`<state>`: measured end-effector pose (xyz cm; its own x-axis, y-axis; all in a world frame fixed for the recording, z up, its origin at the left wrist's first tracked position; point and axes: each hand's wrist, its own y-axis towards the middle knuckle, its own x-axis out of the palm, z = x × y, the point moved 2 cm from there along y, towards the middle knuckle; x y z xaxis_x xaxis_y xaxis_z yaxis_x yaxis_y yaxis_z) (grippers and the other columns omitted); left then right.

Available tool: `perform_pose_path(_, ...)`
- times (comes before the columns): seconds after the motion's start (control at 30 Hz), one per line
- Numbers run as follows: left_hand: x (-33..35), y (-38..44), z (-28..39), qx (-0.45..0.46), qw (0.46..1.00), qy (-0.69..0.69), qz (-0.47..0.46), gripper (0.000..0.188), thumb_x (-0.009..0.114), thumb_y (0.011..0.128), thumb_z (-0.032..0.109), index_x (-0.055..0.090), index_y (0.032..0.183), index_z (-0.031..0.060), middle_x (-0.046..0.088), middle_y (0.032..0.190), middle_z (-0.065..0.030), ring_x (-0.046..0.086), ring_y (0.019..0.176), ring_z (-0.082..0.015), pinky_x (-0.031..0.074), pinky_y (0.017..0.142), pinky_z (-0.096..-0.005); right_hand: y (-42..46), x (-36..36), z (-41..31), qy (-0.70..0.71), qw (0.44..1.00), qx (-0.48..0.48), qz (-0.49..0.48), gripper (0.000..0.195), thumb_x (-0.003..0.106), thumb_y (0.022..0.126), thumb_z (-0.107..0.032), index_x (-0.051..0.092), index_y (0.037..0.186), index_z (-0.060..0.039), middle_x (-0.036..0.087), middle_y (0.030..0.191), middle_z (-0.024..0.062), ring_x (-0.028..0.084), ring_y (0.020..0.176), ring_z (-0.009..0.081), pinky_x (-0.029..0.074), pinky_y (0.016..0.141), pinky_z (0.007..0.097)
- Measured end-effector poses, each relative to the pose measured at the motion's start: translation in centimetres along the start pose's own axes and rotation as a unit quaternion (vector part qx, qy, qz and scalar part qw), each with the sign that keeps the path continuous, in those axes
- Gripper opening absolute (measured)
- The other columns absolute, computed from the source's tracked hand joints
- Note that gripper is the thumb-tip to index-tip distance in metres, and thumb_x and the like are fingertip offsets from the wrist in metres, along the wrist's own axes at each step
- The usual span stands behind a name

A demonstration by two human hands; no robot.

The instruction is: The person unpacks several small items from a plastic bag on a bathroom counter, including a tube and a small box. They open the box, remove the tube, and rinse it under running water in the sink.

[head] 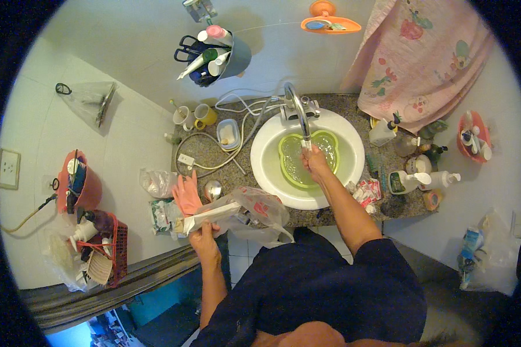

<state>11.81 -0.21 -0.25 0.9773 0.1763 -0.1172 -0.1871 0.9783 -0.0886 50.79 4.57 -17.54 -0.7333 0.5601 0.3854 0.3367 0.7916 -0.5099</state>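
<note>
My right hand (316,161) is at the tip of the curved chrome faucet (303,115), its fingers curled around the spout's end. Below it a green scalloped plastic basin (282,162) holds rippling water inside the white oval sink (262,182). My left hand (206,232) pinches a long white flat packet or folded paper (215,214) at the counter's front left. A translucent plastic bag with red print (260,206) hangs along with it; its contents are mostly hidden. Just behind lies a pink rubber glove (186,193).
On the granite counter are a metal ladle or spoon (213,190), mugs (205,116), a blue-rimmed container (228,134), and a grey hose (204,134). Small red-and-white packets (366,193) and several pump bottles (406,180) stand right of the sink. A pink towel (416,65) hangs behind.
</note>
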Motion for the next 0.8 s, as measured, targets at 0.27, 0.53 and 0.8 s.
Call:
perform_pose_path(0.27, 0.0, -0.5, 0.4, 0.011, 1.0, -0.007, -0.005, 0.011, 0.058, 0.096, 0.01, 0.06, 0.102, 0.0014, 0.062, 0.08, -0.0047, 0.058, 0.065, -0.0149, 0.05, 0.062, -0.0303, 0.5, -1.0, -0.3, -0.076, 0.996, 0.05, -0.001, 0.013, 0.053, 0.1, -0.02, 0.06, 0.108, -0.0123, 0.064, 0.082, 0.0033, 0.041, 0.047, 0.0069, 0.032, 0.038, 0.0238)
perform_pose_path(0.53, -0.3, -0.5, 0.1, 0.0, 1.0, -0.023, -0.009, 0.024, 0.061, 0.096, 0.013, 0.064, 0.114, -0.0031, 0.067, 0.093, -0.0052, 0.057, 0.07, -0.0102, 0.048, 0.068, -0.0256, 0.8, 0.9, -0.6, -0.08, 0.995, -0.056, -0.002, 0.029, 0.054, 0.098, -0.039, 0.062, 0.097, -0.0114, 0.051, 0.067, -0.0028, 0.042, 0.051, 0.0073, 0.031, 0.041, 0.0236)
perform_pose_path(0.8, -1.2, -0.3, -1.1, -0.009, 1.0, -0.012, -0.01, 0.025, 0.062, 0.096, 0.014, 0.064, 0.114, -0.0031, 0.067, 0.094, -0.0053, 0.057, 0.07, -0.0103, 0.048, 0.068, -0.0257, 1.8, -0.4, -0.7, -0.119, 0.991, 0.047, 0.026, 0.022, 0.055, 0.098, -0.033, 0.06, 0.097, -0.012, 0.055, 0.068, -0.0014, 0.042, 0.05, 0.0088, 0.032, 0.044, 0.0258)
